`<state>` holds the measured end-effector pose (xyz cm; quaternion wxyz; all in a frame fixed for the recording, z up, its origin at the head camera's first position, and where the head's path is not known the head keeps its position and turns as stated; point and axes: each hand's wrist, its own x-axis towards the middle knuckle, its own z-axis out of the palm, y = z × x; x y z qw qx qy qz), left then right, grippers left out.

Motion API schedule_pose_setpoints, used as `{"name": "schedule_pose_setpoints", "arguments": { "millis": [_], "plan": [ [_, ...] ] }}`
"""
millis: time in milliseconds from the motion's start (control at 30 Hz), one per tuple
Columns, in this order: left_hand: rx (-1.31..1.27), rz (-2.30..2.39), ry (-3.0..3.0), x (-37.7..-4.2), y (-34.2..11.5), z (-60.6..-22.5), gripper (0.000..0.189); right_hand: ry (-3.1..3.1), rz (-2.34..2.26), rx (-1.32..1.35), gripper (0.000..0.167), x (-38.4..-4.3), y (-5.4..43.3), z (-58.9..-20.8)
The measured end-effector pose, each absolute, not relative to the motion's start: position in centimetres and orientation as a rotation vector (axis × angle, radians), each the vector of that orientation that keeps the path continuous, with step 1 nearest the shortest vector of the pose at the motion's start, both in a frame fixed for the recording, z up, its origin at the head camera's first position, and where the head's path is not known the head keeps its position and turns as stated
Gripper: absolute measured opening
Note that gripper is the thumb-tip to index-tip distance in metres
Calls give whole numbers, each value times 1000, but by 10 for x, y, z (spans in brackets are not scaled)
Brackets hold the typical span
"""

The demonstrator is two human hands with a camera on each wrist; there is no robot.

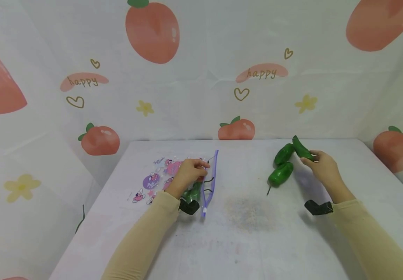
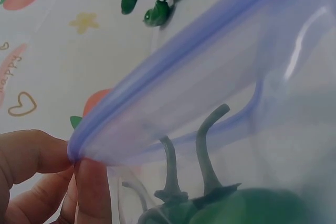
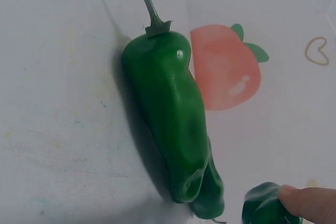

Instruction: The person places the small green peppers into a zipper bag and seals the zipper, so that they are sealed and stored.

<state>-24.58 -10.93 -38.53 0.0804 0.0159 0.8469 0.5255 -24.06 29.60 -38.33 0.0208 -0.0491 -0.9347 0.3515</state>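
My left hand [image 1: 188, 174] pinches the purple zip edge of a clear printed bag [image 1: 151, 181] at the table's left. In the left wrist view, thumb and finger grip one end of that purple rim [image 2: 173, 48], and the mouth gapes. Green peppers [image 2: 257, 208] with curved stems lie inside the bag. At the right, my right hand [image 1: 323, 168] holds a green pepper [image 1: 300, 149] by one end, raised off the table. Beside it two more green peppers lie: a nearer one [image 3: 168, 103] and one partly behind it [image 3: 212, 198].
The white table [image 1: 250, 249] has a greyish smudge in its middle. A white cloth [image 1: 194, 89] printed with peaches, hearts and flowers hangs behind and at the sides. A black wrist piece [image 1: 318, 208] sits below the right hand, another [image 1: 189, 207] below the left.
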Motion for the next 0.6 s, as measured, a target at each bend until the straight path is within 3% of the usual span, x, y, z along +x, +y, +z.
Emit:
{"name": "schedule_pose_setpoints", "arguments": {
  "millis": [600],
  "plan": [
    [42, 1560, 2536, -244, -109, -381, 26, -2886, 1130, -83, 69, -237, 277, -373]
  ]
}}
